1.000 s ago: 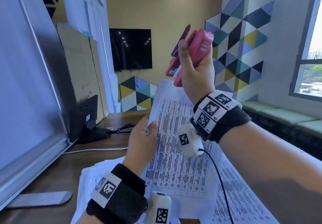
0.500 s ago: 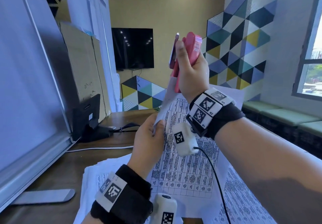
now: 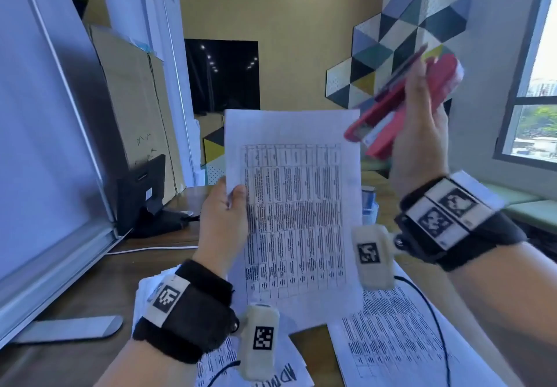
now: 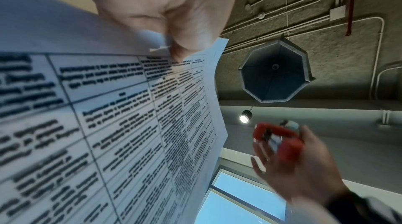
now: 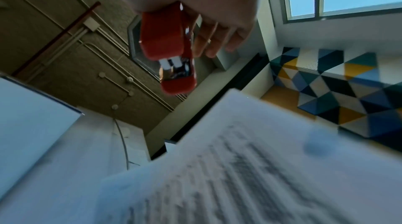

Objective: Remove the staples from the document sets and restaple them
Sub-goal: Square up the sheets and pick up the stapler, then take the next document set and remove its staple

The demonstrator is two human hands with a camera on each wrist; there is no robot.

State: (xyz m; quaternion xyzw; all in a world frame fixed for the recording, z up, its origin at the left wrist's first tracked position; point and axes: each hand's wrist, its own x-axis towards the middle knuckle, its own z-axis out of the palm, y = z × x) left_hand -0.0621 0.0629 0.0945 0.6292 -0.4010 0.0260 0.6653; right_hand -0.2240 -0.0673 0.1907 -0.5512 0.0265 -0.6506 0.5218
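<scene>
My left hand [image 3: 224, 215] holds a printed document set [image 3: 294, 206] upright in the air, pinching its left edge between thumb and fingers. In the left wrist view a small staple [image 4: 159, 48] shows in the paper [image 4: 121, 124] right beside my thumb. My right hand [image 3: 419, 142] grips a red stapler [image 3: 401, 106], raised to the right of the sheet's top corner and apart from it. The stapler [image 5: 172, 52] points down and left with its mouth a little apart. The left wrist view shows the stapler [image 4: 278, 140] blurred in that hand.
More printed sheets [image 3: 401, 335] lie on the brown desk [image 3: 90, 290] below my hands. A large white board [image 3: 39, 145] leans at the left with a black stand [image 3: 144, 197] and cable behind it. A window [image 3: 539, 106] is at the right.
The right hand swung the stapler from the sheet's top corner out to the right. The left hand turned the document set to face me, flatter and more upright.
</scene>
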